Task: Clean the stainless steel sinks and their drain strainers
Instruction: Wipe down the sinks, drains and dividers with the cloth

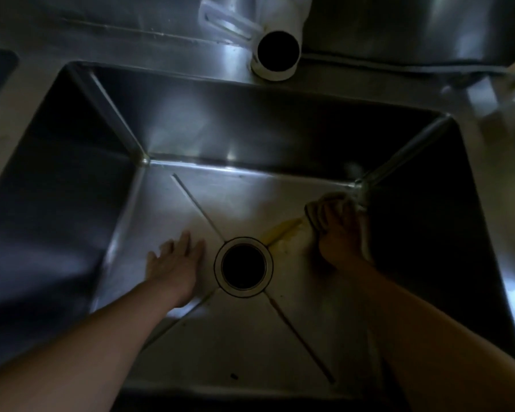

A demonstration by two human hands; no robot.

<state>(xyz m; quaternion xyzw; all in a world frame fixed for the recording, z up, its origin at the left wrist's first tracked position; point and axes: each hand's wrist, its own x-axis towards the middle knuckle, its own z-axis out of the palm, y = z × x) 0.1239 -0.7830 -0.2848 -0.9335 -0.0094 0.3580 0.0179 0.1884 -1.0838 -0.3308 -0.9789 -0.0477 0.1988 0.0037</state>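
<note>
A deep stainless steel sink (173, 123) fills the view in dim light. Its round drain hole (243, 266) sits open and dark in the middle of the floor, with no strainer visible in it. My left hand (176, 263) lies flat on the sink floor just left of the drain, fingers straight. My right hand (341, 233) grips a scrubbing pad (315, 217) and presses it on the floor near the far right corner. A yellowish streak (281, 230) with pale foam runs from the pad toward the drain.
A white plastic spout (277, 52) with a dark round opening hangs over the back rim. The steel counter (399, 28) continues behind and to the right. A small dark speck (234, 376) lies on the near sink floor.
</note>
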